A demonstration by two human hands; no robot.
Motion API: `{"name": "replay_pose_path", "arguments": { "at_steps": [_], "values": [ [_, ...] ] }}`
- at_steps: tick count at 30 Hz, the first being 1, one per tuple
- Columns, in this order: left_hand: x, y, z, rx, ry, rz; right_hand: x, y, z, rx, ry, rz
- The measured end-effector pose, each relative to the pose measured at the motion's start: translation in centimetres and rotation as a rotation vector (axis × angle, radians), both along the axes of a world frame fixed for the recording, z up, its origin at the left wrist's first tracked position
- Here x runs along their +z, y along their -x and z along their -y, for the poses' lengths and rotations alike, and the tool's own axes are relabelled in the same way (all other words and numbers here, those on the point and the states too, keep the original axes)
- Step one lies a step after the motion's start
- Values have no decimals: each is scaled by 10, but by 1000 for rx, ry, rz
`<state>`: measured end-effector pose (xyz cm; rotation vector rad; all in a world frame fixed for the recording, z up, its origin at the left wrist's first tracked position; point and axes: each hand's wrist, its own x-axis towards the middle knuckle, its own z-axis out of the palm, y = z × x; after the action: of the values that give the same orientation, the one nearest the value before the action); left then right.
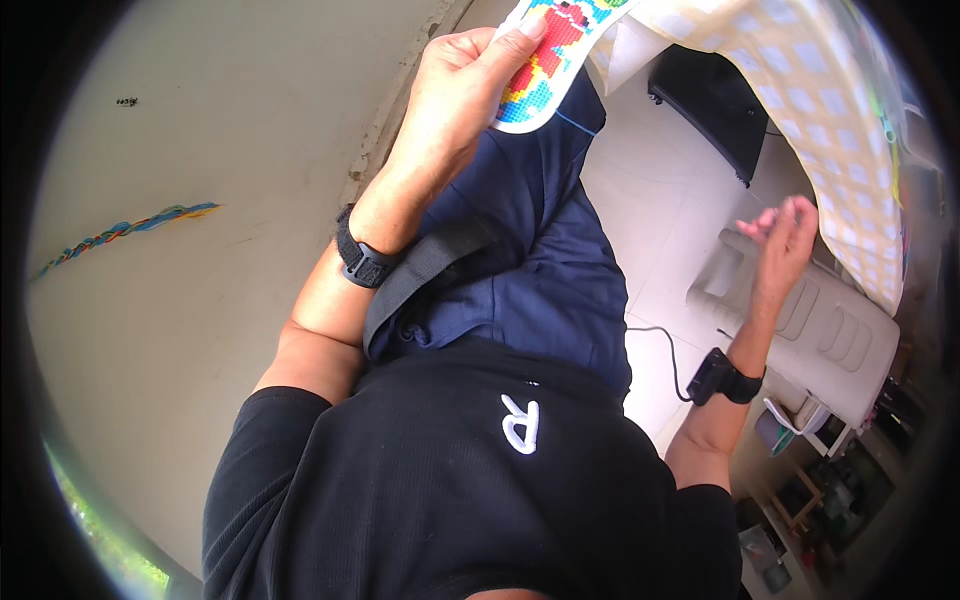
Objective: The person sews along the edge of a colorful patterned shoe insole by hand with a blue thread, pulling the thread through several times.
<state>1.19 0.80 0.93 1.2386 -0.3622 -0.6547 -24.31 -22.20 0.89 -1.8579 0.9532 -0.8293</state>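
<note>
My left hand (pixel 465 90) grips a cross-stitched insole (pixel 551 56) with a white edge and a red, yellow, blue and green pattern, the thumb lying on its face. The insole's upper part runs out of the picture. A blue thread (pixel 576 122) trails from its lower right edge. My right hand (pixel 784 229) is raised well off to the right, its fingers bent and partly blurred; whether a needle or thread is between them cannot be seen.
A checked cloth (pixel 795 90) curves over a table at the upper right. Beneath it are a black stand or case (pixel 709 105) and a pale plastic stool (pixel 832 322). A braided bundle of colored threads (pixel 127 232) hangs against the left wall. A black cable (pixel 671 349) runs to the right wrist strap.
</note>
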Motion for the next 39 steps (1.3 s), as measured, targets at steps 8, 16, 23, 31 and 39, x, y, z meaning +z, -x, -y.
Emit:
{"name": "replay_pose_path", "arguments": {
  "at_steps": [8, 16, 23, 31, 39],
  "values": [
    [8, 7, -6, -13, 28, -56, 47, -112, -137, 539, 316, -56],
    [17, 13, -8, -35, 61, -157, 41, -114, -143, 571, 287, -25],
    [22, 14, -5, -41, 71, -123, 44, -115, -139, 554, 220, -65],
    [11, 14, 2, -14, 23, -58, 53, -119, -133, 569, 220, -155],
    [-5, 13, 8, 143, -164, 1035, 37, -131, -137, 502, 294, -203]
  ]
}}
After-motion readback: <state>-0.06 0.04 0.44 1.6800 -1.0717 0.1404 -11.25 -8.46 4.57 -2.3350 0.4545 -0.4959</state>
